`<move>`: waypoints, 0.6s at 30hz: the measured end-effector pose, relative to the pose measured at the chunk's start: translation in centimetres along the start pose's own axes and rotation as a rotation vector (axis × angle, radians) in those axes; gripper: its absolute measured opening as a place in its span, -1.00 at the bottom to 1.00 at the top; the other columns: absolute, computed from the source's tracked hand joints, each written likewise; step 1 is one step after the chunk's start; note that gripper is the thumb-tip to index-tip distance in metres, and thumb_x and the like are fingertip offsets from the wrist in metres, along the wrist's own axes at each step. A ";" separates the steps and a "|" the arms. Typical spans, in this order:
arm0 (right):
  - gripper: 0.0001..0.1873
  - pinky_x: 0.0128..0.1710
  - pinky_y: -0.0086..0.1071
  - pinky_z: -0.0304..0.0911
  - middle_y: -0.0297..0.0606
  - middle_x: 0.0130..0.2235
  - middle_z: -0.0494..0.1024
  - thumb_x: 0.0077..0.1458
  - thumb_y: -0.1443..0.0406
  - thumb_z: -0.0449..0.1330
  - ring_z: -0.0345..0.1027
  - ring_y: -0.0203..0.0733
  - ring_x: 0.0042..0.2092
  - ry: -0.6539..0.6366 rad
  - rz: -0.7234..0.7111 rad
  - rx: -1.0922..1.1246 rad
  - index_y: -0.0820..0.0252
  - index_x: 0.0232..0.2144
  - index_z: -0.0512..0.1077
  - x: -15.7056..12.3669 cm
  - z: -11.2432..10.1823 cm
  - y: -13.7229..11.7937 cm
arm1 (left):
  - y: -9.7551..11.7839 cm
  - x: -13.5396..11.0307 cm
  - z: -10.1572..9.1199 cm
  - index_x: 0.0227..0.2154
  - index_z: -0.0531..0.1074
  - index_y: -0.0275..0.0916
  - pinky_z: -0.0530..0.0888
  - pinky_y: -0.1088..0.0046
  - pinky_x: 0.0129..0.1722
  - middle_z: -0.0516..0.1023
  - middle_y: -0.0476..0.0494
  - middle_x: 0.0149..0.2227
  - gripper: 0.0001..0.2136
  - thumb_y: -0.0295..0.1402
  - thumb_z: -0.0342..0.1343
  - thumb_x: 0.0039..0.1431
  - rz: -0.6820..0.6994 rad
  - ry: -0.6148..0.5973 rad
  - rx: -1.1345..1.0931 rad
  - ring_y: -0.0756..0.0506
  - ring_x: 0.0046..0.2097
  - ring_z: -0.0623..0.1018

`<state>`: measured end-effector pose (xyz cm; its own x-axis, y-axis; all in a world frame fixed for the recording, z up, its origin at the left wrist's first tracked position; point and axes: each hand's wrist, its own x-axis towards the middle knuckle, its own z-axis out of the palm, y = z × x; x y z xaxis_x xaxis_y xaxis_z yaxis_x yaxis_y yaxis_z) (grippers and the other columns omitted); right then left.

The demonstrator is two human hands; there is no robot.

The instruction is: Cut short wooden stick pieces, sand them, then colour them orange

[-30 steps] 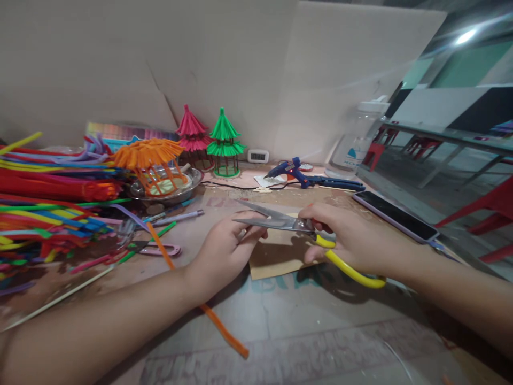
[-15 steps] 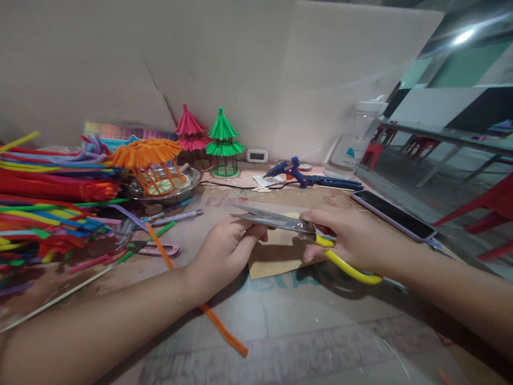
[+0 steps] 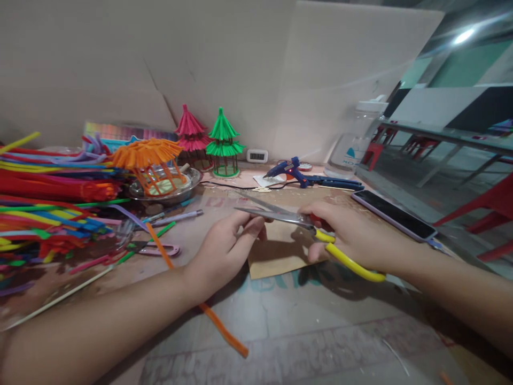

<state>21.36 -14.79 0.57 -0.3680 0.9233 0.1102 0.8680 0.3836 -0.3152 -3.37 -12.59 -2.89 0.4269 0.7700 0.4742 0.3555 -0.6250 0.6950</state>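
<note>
My right hand [image 3: 348, 230] grips a pair of scissors [image 3: 282, 215] by the yellow handles. The blades are parted and point left, passing just above the fingertips of my left hand [image 3: 226, 240]. That hand is closed in a pinch; whatever lies between its fingers is hidden. Beneath both hands is a piece of tan card [image 3: 272, 262] on the covered table. An orange pipe cleaner [image 3: 224, 330] runs under my left forearm and shows on both sides of it.
Bundled pipe cleaners [image 3: 52, 184] fill the left side. Behind are an orange roof model [image 3: 148, 155] on a metal dish, a pink model [image 3: 190, 128], a green model [image 3: 224, 141] and a blue glue gun [image 3: 294, 171]. A phone [image 3: 395, 214] and a water bottle [image 3: 352, 141] are at right.
The scissor blades have spread wider, and the yellow handles have shifted slightly. My left hand stays almost in place, its thumb moving a little.
</note>
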 end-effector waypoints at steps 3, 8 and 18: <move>-0.45 -0.30 -0.27 0.27 -0.20 -0.14 0.58 -0.06 0.06 0.43 0.46 0.04 -0.16 -0.041 0.031 -0.026 0.10 -0.05 0.45 -0.2 -0.1 -0.5 | 0.2 0.2 -0.1 -0.49 0.40 -0.21 0.44 0.46 -0.27 0.52 -0.03 -0.41 -0.74 -0.38 -0.06 0.31 0.031 -0.002 0.012 -0.05 -0.33 0.50; -0.55 -0.30 -0.28 0.22 -0.21 -0.17 0.56 -0.03 0.06 0.43 0.43 0.04 -0.16 -0.008 -0.029 -0.074 0.11 -0.16 0.44 -0.2 -0.1 -0.6 | 0.0 0.2 0.0 -0.46 0.41 -0.21 0.44 0.50 -0.32 0.52 -0.01 -0.43 -0.82 -0.43 -0.02 0.25 0.027 -0.019 -0.033 -0.05 -0.34 0.51; -0.54 -0.28 -0.30 0.15 -0.21 -0.18 0.52 0.04 -0.04 0.38 0.37 0.01 -0.15 -0.042 -0.111 -0.112 0.13 -0.21 0.41 -0.4 0.0 -0.2 | -0.5 0.0 0.1 -0.47 0.45 -0.21 0.44 0.54 -0.36 0.54 0.00 -0.44 -0.78 -0.46 -0.04 0.23 0.049 -0.004 0.010 -0.02 -0.36 0.53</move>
<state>21.27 -15.25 0.57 -0.4751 0.8745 0.0979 0.8523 0.4850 -0.1960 -3.46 -12.34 -3.29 0.4474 0.7379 0.5054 0.3425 -0.6634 0.6653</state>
